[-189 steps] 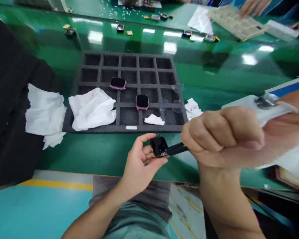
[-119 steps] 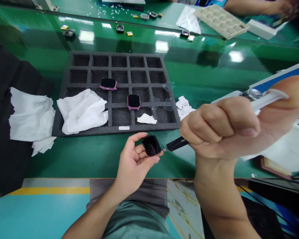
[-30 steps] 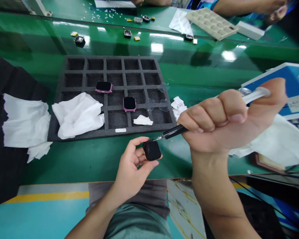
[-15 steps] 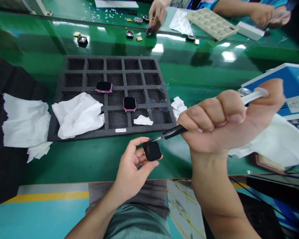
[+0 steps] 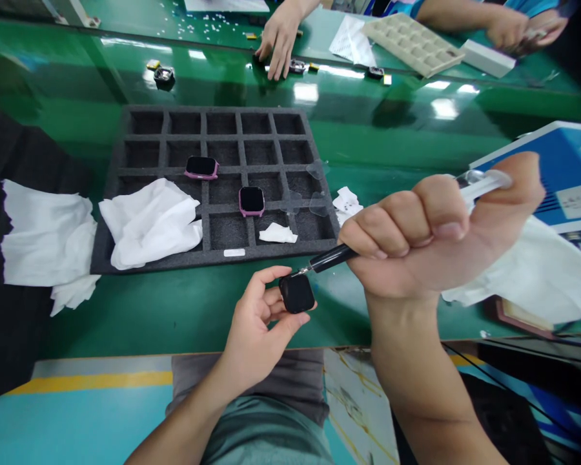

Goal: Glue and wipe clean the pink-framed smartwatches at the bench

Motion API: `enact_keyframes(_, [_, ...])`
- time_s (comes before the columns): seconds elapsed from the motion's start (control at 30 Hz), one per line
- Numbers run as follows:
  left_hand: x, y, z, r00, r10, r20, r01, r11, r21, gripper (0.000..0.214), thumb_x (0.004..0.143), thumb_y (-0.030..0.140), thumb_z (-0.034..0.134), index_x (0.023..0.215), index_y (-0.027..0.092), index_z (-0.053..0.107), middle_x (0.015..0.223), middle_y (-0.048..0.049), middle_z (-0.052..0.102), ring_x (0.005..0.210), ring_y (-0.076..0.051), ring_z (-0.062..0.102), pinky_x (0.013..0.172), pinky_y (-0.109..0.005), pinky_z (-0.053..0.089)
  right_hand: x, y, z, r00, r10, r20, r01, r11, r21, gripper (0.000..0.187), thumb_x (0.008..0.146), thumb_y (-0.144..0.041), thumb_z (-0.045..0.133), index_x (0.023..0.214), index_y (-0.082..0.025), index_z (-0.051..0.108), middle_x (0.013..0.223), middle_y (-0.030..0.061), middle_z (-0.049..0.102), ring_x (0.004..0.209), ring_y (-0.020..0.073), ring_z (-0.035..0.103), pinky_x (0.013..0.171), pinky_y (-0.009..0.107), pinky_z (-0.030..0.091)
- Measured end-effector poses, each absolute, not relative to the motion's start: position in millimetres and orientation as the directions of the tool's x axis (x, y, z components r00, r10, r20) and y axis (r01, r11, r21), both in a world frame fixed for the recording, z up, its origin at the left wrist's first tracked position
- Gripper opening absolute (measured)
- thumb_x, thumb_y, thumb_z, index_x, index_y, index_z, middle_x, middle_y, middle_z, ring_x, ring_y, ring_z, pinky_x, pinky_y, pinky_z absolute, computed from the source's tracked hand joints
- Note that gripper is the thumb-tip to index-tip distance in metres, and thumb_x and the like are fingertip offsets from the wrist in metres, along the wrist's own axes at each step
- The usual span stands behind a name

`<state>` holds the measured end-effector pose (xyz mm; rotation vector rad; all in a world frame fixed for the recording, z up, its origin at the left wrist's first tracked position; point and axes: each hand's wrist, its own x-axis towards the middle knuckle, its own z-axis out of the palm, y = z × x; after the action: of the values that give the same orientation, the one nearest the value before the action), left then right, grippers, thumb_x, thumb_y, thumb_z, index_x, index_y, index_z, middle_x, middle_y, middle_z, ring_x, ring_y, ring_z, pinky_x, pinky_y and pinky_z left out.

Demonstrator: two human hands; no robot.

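Note:
My left hand grips a black square smartwatch by its edges between thumb and fingers, screen side up. My right hand is wrapped round a glue syringe with a black lower barrel, the thumb pressing on its white plunger. The thin metal tip meets the watch's upper edge, though I cannot make out any glue there. Beyond my hands, two pink-framed smartwatches rest on a black foam tray.
White cloths lie on the tray's left part and beside it. At right are a blue and white box and a white bag. Across the bench, co-workers' hands handle small parts near a beige tray.
My right hand and the syringe have shifted slightly left, with the tip still at the watch's edge. A co-worker's hand has moved left and toward me among the small parts.

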<state>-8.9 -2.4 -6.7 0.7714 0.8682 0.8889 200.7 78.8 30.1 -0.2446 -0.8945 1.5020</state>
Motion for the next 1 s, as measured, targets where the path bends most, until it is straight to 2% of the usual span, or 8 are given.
enact_keyframes(0.2, [-10, -2, -7, 0.355, 0.885, -0.302, -0.325, 0.42, 0.847, 0.048, 0.082, 0.012, 0.081, 0.121, 0.023, 0.056, 0.103, -0.0045, 0.081, 0.094, -0.02, 0.079, 0.091, -0.034, 0.06, 205, 80, 29, -0.205, 0.909, 0.364, -0.733, 0.103, -0.672, 0.055, 0.086, -0.061, 0.06, 0.048, -0.025, 0.043, 0.044, -0.0062, 0.016, 0.039, 0.0126, 0.019, 0.043, 0.031, 0.03])
enact_keyframes(0.43, [-13, -2, -9, 0.355, 0.888, -0.292, -0.34, 0.414, 0.845, 0.049, 0.082, 0.013, 0.081, 0.122, 0.022, 0.055, 0.103, -0.0044, 0.081, 0.096, -0.022, 0.08, 0.093, -0.036, 0.061, 214, 79, 28, -0.177, 0.942, 0.284, -0.68, 0.091, -0.728, 0.054, 0.085, -0.06, 0.061, 0.047, -0.025, 0.043, 0.044, -0.0056, 0.014, 0.039, 0.0132, 0.019, 0.043, 0.031, 0.03])
enact_keyframes(0.57, [-13, -2, -9, 0.351, 0.889, -0.296, -0.342, 0.415, 0.843, 0.049, 0.081, 0.012, 0.081, 0.121, 0.023, 0.054, 0.103, -0.0038, 0.081, 0.095, -0.02, 0.08, 0.092, -0.033, 0.061, 211, 81, 29, -0.176, 0.914, 0.366, -0.723, 0.132, -0.678, 0.058, 0.081, -0.066, 0.063, 0.047, -0.025, 0.04, 0.041, -0.0066, 0.017, 0.036, 0.0119, 0.019, 0.041, 0.031, 0.028])
enact_keyframes(0.73, [-13, -1, -7, 0.349, 0.888, -0.3, -0.34, 0.418, 0.842, 0.049, 0.081, 0.012, 0.081, 0.121, 0.022, 0.054, 0.102, -0.0041, 0.081, 0.095, -0.021, 0.08, 0.091, -0.033, 0.061, 210, 85, 29, -0.244, 0.873, 0.422, -0.761, 0.097, -0.642, 0.061, 0.079, -0.068, 0.065, 0.046, -0.024, 0.037, 0.039, -0.0067, 0.023, 0.034, 0.0107, 0.02, 0.04, 0.031, 0.028])
enact_keyframes(0.87, [-14, -1, -7, 0.348, 0.89, -0.297, -0.346, 0.416, 0.841, 0.049, 0.081, 0.012, 0.081, 0.12, 0.022, 0.054, 0.102, -0.0044, 0.081, 0.095, -0.021, 0.081, 0.092, -0.034, 0.061, 211, 84, 26, -0.175, 0.903, 0.392, -0.78, 0.116, -0.615, 0.061, 0.081, -0.07, 0.062, 0.047, -0.025, 0.039, 0.04, -0.0065, 0.018, 0.035, 0.0114, 0.017, 0.041, 0.031, 0.026])
enact_keyframes(1.0, [-14, -1, -9, 0.352, 0.89, -0.291, -0.362, 0.416, 0.834, 0.049, 0.081, 0.01, 0.08, 0.12, 0.023, 0.053, 0.102, -0.0029, 0.082, 0.094, -0.018, 0.081, 0.091, -0.029, 0.061, 213, 82, 26, -0.161, 0.921, 0.355, -0.752, 0.118, -0.648, 0.06, 0.084, -0.071, 0.057, 0.047, -0.026, 0.042, 0.042, -0.0064, 0.013, 0.037, 0.0122, 0.015, 0.042, 0.032, 0.026])
